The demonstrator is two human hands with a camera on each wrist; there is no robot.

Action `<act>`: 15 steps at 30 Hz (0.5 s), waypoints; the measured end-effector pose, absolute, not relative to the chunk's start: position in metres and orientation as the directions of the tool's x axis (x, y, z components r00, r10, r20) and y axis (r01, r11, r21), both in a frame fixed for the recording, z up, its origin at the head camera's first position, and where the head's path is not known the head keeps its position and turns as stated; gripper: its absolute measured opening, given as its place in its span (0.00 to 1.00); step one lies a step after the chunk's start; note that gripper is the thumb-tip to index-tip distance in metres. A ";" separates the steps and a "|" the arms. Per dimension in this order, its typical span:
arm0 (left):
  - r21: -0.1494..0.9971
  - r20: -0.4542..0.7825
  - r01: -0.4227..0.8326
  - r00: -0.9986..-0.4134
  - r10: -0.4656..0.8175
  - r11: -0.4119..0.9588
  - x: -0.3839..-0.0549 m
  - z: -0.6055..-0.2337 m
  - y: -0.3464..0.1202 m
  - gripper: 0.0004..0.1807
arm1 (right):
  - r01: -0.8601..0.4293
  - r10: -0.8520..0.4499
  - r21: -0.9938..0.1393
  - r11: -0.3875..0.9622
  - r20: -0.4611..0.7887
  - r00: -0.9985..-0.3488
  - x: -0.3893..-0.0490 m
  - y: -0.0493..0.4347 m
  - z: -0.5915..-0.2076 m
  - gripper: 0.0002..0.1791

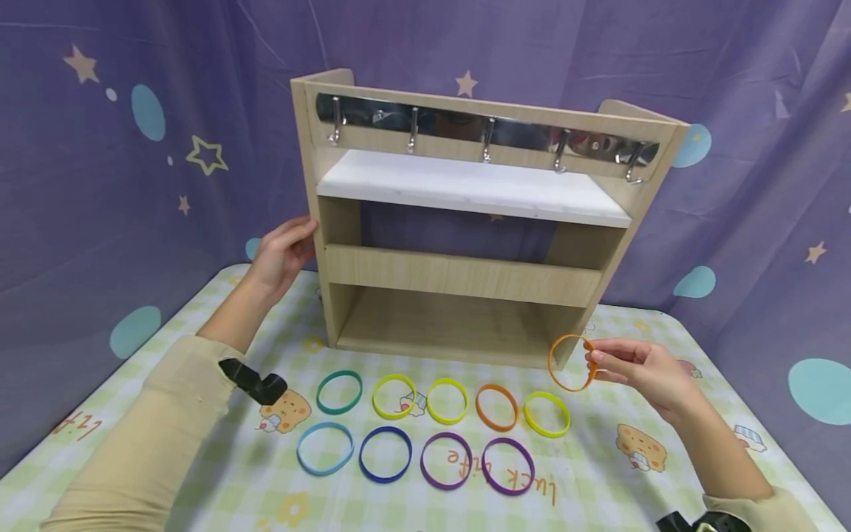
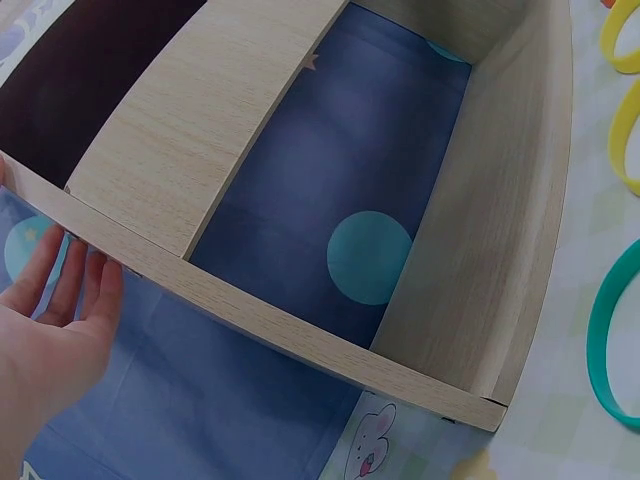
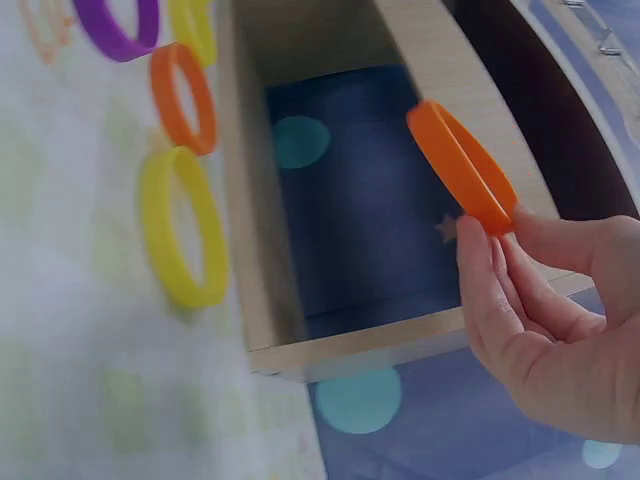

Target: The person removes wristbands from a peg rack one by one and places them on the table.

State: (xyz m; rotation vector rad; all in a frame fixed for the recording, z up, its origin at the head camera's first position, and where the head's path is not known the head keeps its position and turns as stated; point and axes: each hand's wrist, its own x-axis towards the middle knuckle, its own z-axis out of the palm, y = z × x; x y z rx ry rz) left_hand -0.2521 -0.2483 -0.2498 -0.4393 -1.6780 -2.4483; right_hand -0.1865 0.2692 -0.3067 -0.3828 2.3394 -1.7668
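Observation:
Between thumb and fingers, my right hand point(image 1: 648, 369) pinches an orange wristband point(image 1: 552, 362) beside the lower right corner of a wooden shelf rack point(image 1: 459, 277). In the right wrist view the same orange wristband point(image 3: 455, 165) hangs from the fingertips. My left hand point(image 1: 282, 258) touches the rack's left side panel with its fingers fairly straight, as the left wrist view also shows. Along the rack's top runs a metal strip point(image 1: 459, 124) with several hooks, and no band hangs on them. On the cloth in front lie a green wristband point(image 1: 319, 397), a light blue wristband point(image 1: 299, 452) and a dark blue wristband point(image 1: 362, 462).
Also in the two rows are yellow wristbands point(image 1: 375, 403), another orange wristband point(image 1: 479, 406) and purple wristbands point(image 1: 423, 469). A checked tablecloth point(image 1: 372, 510) covers the table. Purple curtains point(image 1: 166, 244) hang behind and at both sides. A white shelf board point(image 1: 472, 185) sits below the hooks.

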 end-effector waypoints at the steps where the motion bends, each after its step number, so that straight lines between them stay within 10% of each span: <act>1: 0.888 0.315 0.276 -0.948 0.049 -0.368 -0.252 -0.250 -0.248 0.11 | -0.085 -0.325 -0.955 0.284 -0.013 -0.946 -0.185 0.270 -0.309 0.10; 15: 0.885 0.297 0.257 -0.954 0.047 -0.387 -0.252 -0.249 -0.248 0.10 | -0.049 -0.556 -0.913 0.404 -0.203 -0.806 -0.174 0.271 -0.336 0.24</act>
